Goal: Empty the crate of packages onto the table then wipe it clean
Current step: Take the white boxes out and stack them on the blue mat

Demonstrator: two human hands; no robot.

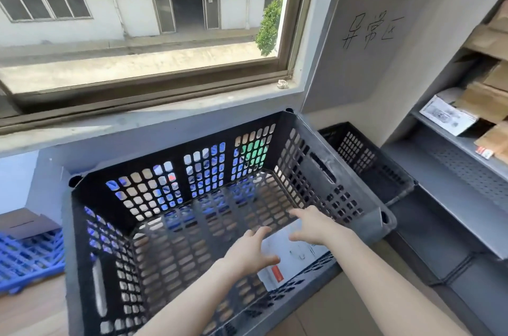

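From the head camera, the big grey plastic crate with holes (pixel 178 148) sits on the brown wooden table (pixel 27 316) under the window. One flat white package with a red label (pixel 291 253) lies on the crate floor, in the near right corner. The left hand (pixel 248 250) and right hand (pixel 313 227) reach in above it. Their fingers are spread wide and hold nothing. I think they are spread on both sides so they can lift the wide package out.
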